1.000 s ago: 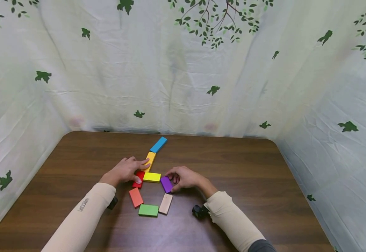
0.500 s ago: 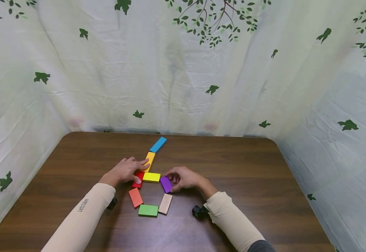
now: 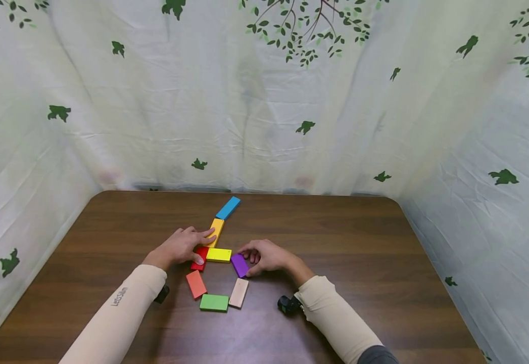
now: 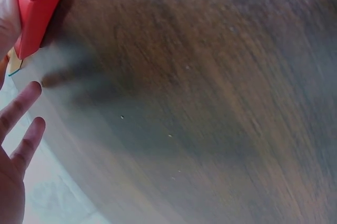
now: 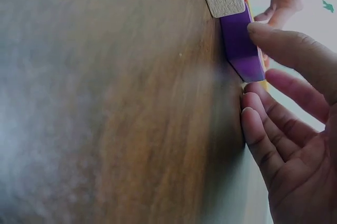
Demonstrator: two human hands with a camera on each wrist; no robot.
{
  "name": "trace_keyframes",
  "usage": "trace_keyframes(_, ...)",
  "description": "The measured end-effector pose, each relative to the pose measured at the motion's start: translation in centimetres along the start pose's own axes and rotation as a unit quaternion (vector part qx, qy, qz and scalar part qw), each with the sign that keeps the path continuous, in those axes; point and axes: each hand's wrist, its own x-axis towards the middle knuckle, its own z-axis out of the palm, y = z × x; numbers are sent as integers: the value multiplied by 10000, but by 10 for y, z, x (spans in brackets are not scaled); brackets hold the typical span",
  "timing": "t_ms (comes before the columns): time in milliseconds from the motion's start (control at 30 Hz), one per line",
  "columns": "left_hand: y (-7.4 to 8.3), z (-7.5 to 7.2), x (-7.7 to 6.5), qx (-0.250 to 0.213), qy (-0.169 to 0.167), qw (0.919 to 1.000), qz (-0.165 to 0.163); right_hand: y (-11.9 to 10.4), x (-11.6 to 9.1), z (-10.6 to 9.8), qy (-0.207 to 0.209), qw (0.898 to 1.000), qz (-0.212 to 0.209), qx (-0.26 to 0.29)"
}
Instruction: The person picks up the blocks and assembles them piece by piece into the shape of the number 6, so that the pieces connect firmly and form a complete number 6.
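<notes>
My left hand [image 3: 178, 246] lies over the upper left of a ring of flat coloured blocks. Its thumb touches the red block [image 3: 202, 256], and its index finger rests on the orange-yellow block [image 3: 217, 228]. In the left wrist view, the other fingers spread straight beside the red block [image 4: 39, 13]. My right hand [image 3: 269, 256] pinches the purple block [image 3: 239, 265] between thumb and index finger; its remaining fingers are bent beneath the palm. Between the hands lies the yellow block [image 3: 219, 255], close to the purple block's upper end.
A coral block [image 3: 196, 284], a green block [image 3: 214, 303] and a beige block [image 3: 239, 293] form the lower ring. The blue block [image 3: 228, 208] extends from the orange-yellow one towards the back edge of the brown table [image 3: 328, 227]. A leaf-printed curtain [image 3: 246, 101] hangs behind.
</notes>
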Motion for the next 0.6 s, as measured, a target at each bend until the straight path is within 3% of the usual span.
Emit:
trace_keyframes(200, 0, 1, -1, 58, 24, 10000, 57, 6, -6, -1, 217, 9994, 62, 272)
trace_keyframes(600, 5, -3, -3, 510, 187, 9982, 257, 23, -49, -24, 1093, 9937, 216, 127)
